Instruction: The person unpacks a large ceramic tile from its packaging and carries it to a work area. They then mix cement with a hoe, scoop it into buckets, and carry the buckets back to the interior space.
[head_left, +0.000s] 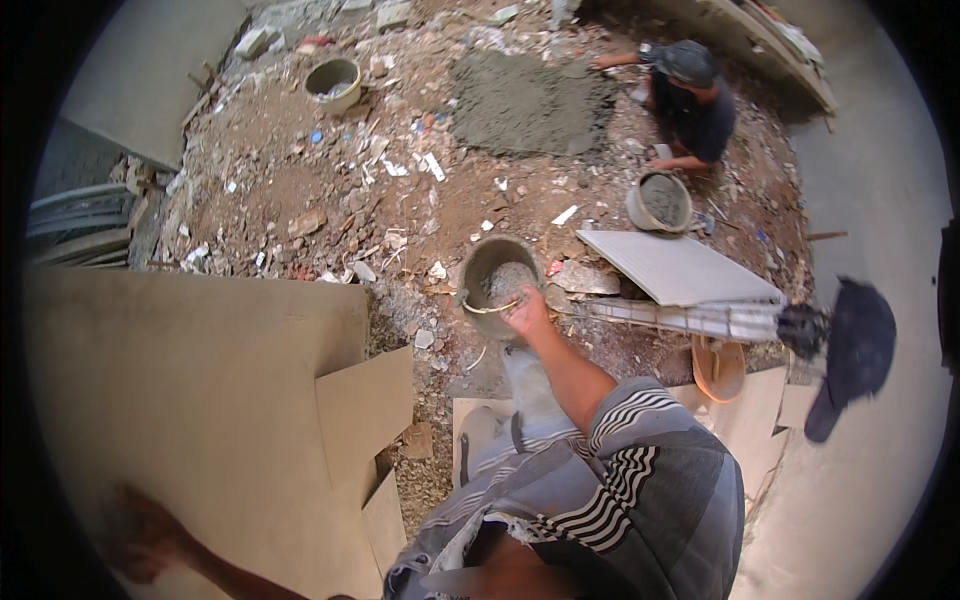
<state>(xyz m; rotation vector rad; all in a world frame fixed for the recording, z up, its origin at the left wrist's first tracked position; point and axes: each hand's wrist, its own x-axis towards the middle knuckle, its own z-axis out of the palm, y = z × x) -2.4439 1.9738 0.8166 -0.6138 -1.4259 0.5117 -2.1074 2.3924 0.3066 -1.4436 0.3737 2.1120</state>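
My right hand [525, 312] is closed around the wire handle of a bucket [468, 290] in front of me. The bucket's walls are caked in grey, and some grey mix [508, 283] lies in its bottom. Out to the lower left, my left hand [145, 535] is smeared by motion near a smooth beige wall [200, 400]; its fingers are unclear, and I cannot tell whether it touches the wall.
Beyond the rubble ground [330, 215], a person in a dark cap [688, 64] crouches by a spread patch of wet mortar [530, 103], one hand at a mortar-filled bucket [662, 203]. Another bucket [333, 84] stands far left. A white panel [680, 268] and orange basin [718, 370] lie right.
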